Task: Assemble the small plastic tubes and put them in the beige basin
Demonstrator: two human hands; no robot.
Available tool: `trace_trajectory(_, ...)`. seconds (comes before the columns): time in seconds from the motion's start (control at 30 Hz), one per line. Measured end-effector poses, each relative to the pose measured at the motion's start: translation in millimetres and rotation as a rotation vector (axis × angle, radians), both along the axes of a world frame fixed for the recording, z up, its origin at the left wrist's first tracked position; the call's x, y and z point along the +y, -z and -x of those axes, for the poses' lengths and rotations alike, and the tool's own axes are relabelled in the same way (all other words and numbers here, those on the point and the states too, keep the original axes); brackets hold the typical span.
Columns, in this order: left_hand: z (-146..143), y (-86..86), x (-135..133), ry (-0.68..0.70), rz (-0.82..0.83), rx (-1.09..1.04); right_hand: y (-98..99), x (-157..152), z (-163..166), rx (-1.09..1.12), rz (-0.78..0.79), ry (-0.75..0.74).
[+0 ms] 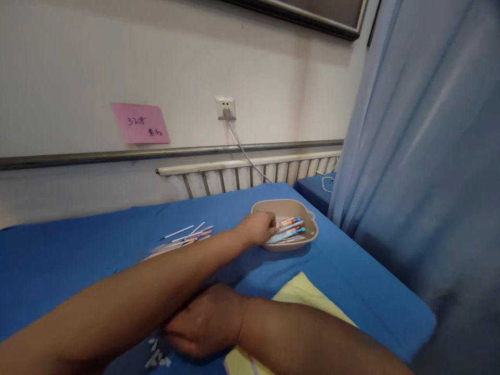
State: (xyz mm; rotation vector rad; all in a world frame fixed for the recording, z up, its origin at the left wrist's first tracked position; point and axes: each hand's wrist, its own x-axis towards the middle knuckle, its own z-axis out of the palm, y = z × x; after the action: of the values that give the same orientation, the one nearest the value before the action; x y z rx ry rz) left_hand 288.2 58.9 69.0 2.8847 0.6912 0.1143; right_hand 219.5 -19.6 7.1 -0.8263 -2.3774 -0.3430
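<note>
My left hand reaches over the near-left rim of a beige plastic basket. Its fingers are closed around the ends of several pens with orange and blue patterns, lying over more pens in the basket. My right hand is lower down, passing beneath my left forearm. It is curled and slightly blurred, and whatever its fingers hold is hidden. Small white pieces lie on the blue cloth beside it. Behind my left forearm is a pile of slim pens and white sticks.
A yellow cloth lies partly under my right forearm on the blue-covered surface. Along the back run a white railing and a cord from a wall socket. A blue curtain hangs at the right.
</note>
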Motion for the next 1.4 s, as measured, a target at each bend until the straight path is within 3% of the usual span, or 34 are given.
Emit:
trace_trajectory(0.1,62.0,-12.9,4.8,-0.052,0.023,-0.092,6.2,-4.0,-3.8,0.178,0.094,0.063)
trace_trajectory(0.2,141.2,-7.9,7.0,-0.237,0.114,-0.341,12.4,-0.1,-8.7,0.474,0.236,0.056)
trace_trajectory(0.33,236.9,28.9,-3.7,-0.505,0.195,-0.528,22.7,16.9,-23.0,1.005,0.511,0.195)
trace_trajectory(0.43,277.4,57.9,-17.4,-0.664,0.257,-0.591,30.4,29.5,-39.2,1.169,0.622,0.279)
trace_trajectory(0.53,289.7,71.8,-24.5,-0.665,0.343,-0.658,36.0,33.8,-53.5,1.138,0.665,0.329)
trace_trajectory(0.77,285.6,76.0,-13.2,-0.599,0.513,-0.719,47.5,24.9,-55.8,0.89,0.768,0.397)
trace_trajectory(0.97,288.9,81.2,-7.2,-0.632,0.677,-0.811,56.5,23.3,-44.0,0.84,1.011,0.314)
trace_trajectory(1.17,288.9,80.1,-11.1,-0.583,0.671,-0.758,55.1,23.6,-43.6,0.753,1.023,0.284)
trace_trajectory(1.4,288.1,82.2,-12.8,-0.538,0.541,-0.632,52.8,22.3,-44.3,0.646,1.027,0.334)
